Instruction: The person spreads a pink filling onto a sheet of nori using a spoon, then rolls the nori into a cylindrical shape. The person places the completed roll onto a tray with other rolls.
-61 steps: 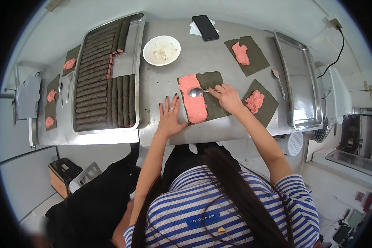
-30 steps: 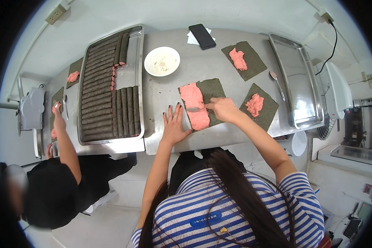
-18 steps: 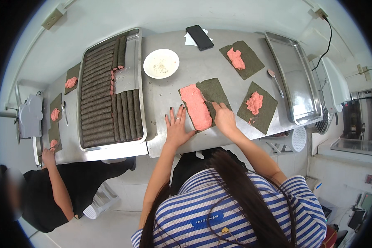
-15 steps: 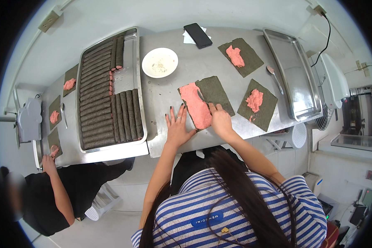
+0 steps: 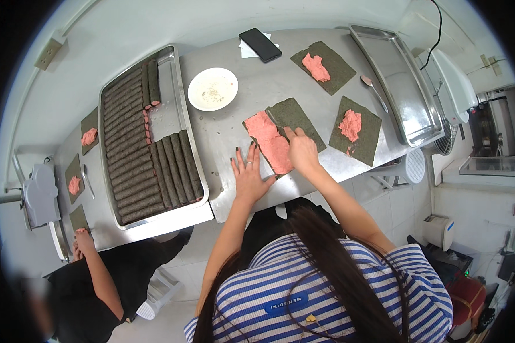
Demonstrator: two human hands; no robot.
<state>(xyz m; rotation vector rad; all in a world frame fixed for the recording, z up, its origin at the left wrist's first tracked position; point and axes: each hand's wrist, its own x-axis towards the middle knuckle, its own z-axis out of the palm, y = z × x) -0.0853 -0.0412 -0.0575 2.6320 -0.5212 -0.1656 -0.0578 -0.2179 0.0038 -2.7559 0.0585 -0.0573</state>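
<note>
A dark seaweed sheet [image 5: 296, 113] lies on the steel table [image 5: 234, 128], its left half spread with pink paste [image 5: 269, 143]. My right hand [image 5: 302, 151] rests on the sheet's near edge, closed on a thin metal spoon [image 5: 276, 119] that reaches over the sheet next to the paste. My left hand [image 5: 250, 175] lies flat on the table just left of the sheet, fingers apart, holding nothing.
Two more seaweed sheets with pink lumps [image 5: 332, 64] [image 5: 357, 131] lie to the right, beside an empty steel tray [image 5: 403, 97] holding a spoon [image 5: 373, 90]. A tray of dark rolls [image 5: 146, 148], a white plate [image 5: 213, 88] and a phone [image 5: 260, 44] are nearby. A co-worker's hand [image 5: 83, 240] is at far left.
My right hand has drawn the spoon back from the sheet's middle toward its near edge. My left hand stays flat. The co-worker's arm has dropped lower at the left.
</note>
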